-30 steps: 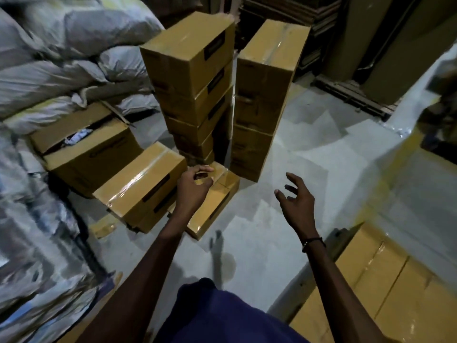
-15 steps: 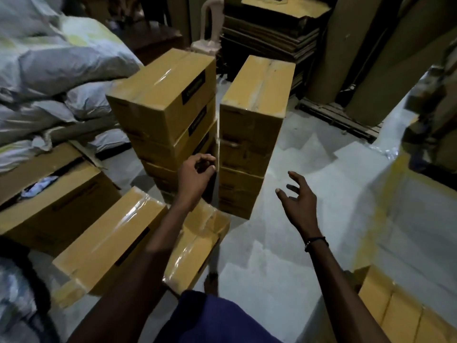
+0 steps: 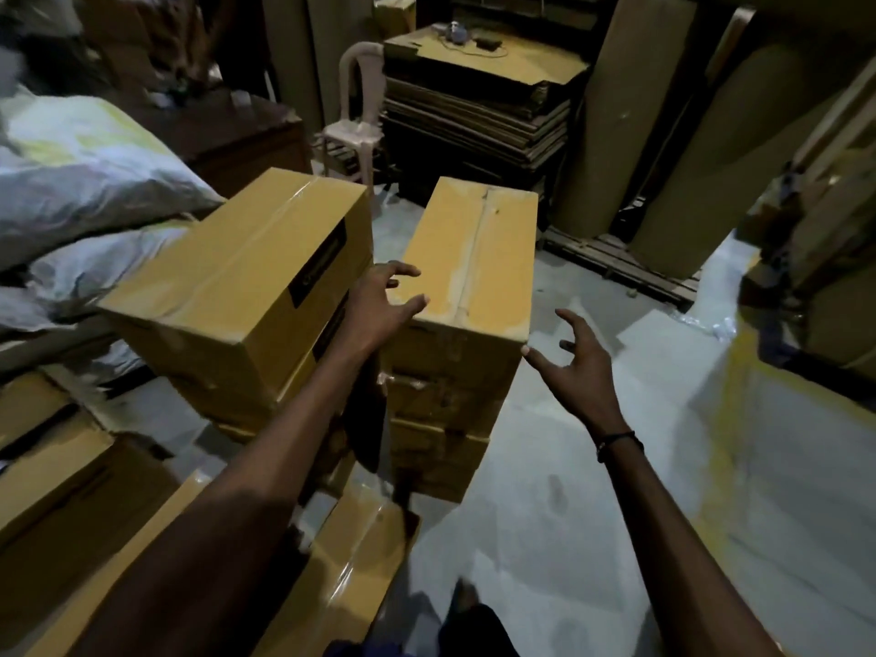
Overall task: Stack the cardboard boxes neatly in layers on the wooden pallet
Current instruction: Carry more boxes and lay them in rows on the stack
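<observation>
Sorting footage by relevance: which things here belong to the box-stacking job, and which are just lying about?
Job: top box of right stack, left stack, left hand, right hand.
Lying about: plastic chair, flattened cardboard pile, white sacks.

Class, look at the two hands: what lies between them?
In the head view, the near end of the top box of the right stack lies between the left hand and right hand.

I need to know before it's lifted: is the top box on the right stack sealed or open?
Sealed: the top box has its flaps flat and closed, with tape running along the centre seam.
</observation>
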### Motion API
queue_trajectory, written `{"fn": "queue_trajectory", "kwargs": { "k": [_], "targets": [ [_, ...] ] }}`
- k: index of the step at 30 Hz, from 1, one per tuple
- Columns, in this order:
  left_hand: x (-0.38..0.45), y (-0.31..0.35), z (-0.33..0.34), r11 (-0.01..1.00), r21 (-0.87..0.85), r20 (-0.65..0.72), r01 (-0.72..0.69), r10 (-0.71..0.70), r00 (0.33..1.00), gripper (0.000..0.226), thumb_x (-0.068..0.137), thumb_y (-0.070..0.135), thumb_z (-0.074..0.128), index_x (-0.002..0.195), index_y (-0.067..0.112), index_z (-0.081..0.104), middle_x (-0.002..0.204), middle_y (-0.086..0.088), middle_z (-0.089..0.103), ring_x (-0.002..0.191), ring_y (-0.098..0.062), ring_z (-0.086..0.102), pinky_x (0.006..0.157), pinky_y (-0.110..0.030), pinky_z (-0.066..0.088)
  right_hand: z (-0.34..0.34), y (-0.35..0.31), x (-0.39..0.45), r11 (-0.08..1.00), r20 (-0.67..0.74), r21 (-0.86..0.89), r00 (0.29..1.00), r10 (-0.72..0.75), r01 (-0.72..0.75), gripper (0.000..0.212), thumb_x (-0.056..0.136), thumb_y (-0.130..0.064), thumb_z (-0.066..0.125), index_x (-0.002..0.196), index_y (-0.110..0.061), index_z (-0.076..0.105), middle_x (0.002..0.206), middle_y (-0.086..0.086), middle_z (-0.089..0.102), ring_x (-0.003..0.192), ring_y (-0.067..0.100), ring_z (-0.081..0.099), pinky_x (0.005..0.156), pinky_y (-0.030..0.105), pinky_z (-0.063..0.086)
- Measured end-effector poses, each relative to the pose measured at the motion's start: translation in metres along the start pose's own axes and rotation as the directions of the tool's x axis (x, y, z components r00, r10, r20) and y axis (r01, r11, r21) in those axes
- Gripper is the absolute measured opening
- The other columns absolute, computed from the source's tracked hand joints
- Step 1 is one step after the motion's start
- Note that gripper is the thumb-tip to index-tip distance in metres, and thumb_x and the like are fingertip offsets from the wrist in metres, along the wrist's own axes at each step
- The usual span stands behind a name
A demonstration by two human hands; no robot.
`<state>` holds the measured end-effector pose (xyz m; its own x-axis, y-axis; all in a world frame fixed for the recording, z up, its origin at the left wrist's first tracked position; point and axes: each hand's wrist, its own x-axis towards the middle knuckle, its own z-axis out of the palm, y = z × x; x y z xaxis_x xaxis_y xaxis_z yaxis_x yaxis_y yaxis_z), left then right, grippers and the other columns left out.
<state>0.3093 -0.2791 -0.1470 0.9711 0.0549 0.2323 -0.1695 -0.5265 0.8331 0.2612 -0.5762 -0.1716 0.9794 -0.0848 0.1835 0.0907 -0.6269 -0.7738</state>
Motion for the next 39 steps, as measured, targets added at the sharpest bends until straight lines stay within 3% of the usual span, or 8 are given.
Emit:
{"fn": "queue_trajectory", "kwargs": {
  "k": [5, 8, 11, 17, 24, 30, 34, 39],
  "targets": [
    [0.097, -0.014, 0.021, 0.962, 0.262, 0.198, -0.075, 0.023, 0.98, 0.084, 0.075, 0.059, 0.084, 0.146, 0.029, 0.05, 0.154, -0.001, 0.047, 0.138, -0.021, 0.045, 0.107, -0.038, 0.042, 0.001, 0.013, 0.111, 0.994, 0.156, -0.104, 0.988, -0.023, 0.039, 0.113, 0.066, -0.071, 0.084, 0.157, -0.029, 0.032, 0.167, -0.001, 0.027, 0.151, 0.024, 0.031, 0.119, 0.053, 0.036],
    [0.146, -0.026, 0.035, 0.926, 0.366, 0.308, -0.094, -0.025, 0.951, 0.104, 0.068, 0.066, 0.085, 0.154, 0.03, 0.039, 0.162, -0.001, 0.036, 0.146, -0.024, 0.037, 0.116, -0.043, 0.036, 0.011, 0.014, 0.167, 0.983, 0.3, -0.179, 0.954, 0.02, 0.036, 0.128, 0.059, -0.065, 0.09, 0.161, -0.026, 0.024, 0.171, 0.002, 0.016, 0.155, 0.025, 0.021, 0.124, 0.048, 0.028],
    [0.186, -0.039, 0.053, 0.903, 0.423, 0.395, -0.077, -0.107, 0.912, 0.119, 0.062, 0.068, 0.087, 0.159, 0.033, 0.028, 0.169, -0.001, 0.021, 0.153, -0.025, 0.025, 0.121, -0.045, 0.03, 0.026, 0.018, 0.217, 0.968, 0.405, -0.243, 0.913, 0.046, 0.059, 0.142, 0.049, -0.07, 0.09, 0.162, -0.024, 0.018, 0.171, 0.002, 0.01, 0.154, 0.029, 0.022, 0.123, 0.046, 0.03],
    [0.25, -0.064, 0.082, 0.82, 0.572, 0.478, -0.012, -0.321, 0.818, 0.152, 0.036, 0.082, 0.085, 0.161, 0.046, 0.006, 0.172, 0.004, -0.011, 0.158, -0.032, 0.009, 0.122, -0.056, 0.025, 0.055, 0.031, 0.287, 0.918, 0.515, -0.383, 0.849, 0.12, 0.103, 0.148, 0.051, -0.055, 0.097, 0.164, -0.024, 0.007, 0.172, 0.003, -0.006, 0.157, 0.031, 0.012, 0.123, 0.045, 0.024],
    [0.275, -0.083, 0.093, 0.75, 0.661, 0.492, 0.009, -0.442, 0.75, 0.162, 0.027, 0.082, 0.087, 0.161, 0.046, 0.005, 0.171, 0.004, -0.016, 0.157, -0.033, 0.01, 0.121, -0.057, 0.028, 0.074, 0.038, 0.321, 0.884, 0.583, -0.463, 0.775, 0.244, 0.07, 0.153, 0.05, -0.05, 0.099, 0.164, -0.023, 0.002, 0.171, 0.006, -0.012, 0.156, 0.035, 0.01, 0.123, 0.049, 0.026],
    [0.272, -0.078, 0.1, 0.751, 0.659, 0.475, -0.035, -0.379, 0.794, 0.15, 0.04, 0.067, 0.095, 0.163, 0.032, 0.017, 0.172, -0.005, -0.009, 0.156, -0.033, 0.012, 0.121, -0.049, 0.028, 0.076, 0.029, 0.322, 0.872, 0.569, -0.487, 0.775, 0.275, 0.048, 0.143, 0.05, -0.043, 0.101, 0.162, -0.013, 0.016, 0.169, 0.011, -0.005, 0.153, 0.038, 0.017, 0.122, 0.047, 0.027],
    [0.258, -0.069, 0.095, 0.76, 0.648, 0.457, -0.059, -0.325, 0.828, 0.148, 0.039, 0.067, 0.096, 0.162, 0.028, 0.024, 0.172, -0.009, -0.003, 0.155, -0.034, 0.016, 0.118, -0.048, 0.033, 0.074, 0.016, 0.309, 0.861, 0.542, -0.506, 0.796, 0.269, 0.053, 0.144, 0.045, -0.045, 0.102, 0.159, -0.007, 0.023, 0.168, 0.017, 0.003, 0.151, 0.04, 0.022, 0.122, 0.047, 0.029],
    [0.227, -0.051, 0.077, 0.786, 0.614, 0.429, -0.07, -0.258, 0.866, 0.15, 0.034, 0.065, 0.098, 0.161, 0.027, 0.027, 0.172, -0.008, -0.003, 0.153, -0.037, 0.023, 0.116, -0.052, 0.038, 0.062, -0.001, 0.274, 0.88, 0.489, -0.475, 0.84, 0.235, 0.03, 0.147, 0.043, -0.045, 0.103, 0.16, -0.008, 0.022, 0.167, 0.011, 0.005, 0.149, 0.042, 0.025, 0.12, 0.055, 0.03]
  ]
}}
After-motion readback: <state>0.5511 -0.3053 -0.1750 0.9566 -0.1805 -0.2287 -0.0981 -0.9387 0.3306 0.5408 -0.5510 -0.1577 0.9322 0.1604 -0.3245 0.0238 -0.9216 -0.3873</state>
